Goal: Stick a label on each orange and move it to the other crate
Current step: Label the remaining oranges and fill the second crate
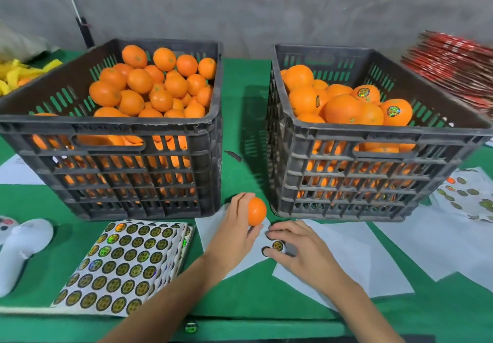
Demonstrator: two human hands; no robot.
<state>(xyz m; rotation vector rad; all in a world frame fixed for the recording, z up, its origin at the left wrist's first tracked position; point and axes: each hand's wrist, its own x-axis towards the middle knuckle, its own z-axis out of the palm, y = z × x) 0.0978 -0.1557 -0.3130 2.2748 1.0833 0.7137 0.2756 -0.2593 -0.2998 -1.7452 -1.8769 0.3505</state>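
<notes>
My left hand grips a bare orange just above the table, between the two black crates. My right hand rests on a white backing sheet, its fingertips around a round gold-and-black label; whether the label is pinched I cannot tell. The left crate is piled with unlabelled oranges. In the right crate lie oranges, a few showing round labels. A full label sheet lies at front left.
A white handheld device lies at far left. Used label sheets sit right of the right crate, red packets behind it. Yellow material lies at back left. One loose label sticks to the table's front edge.
</notes>
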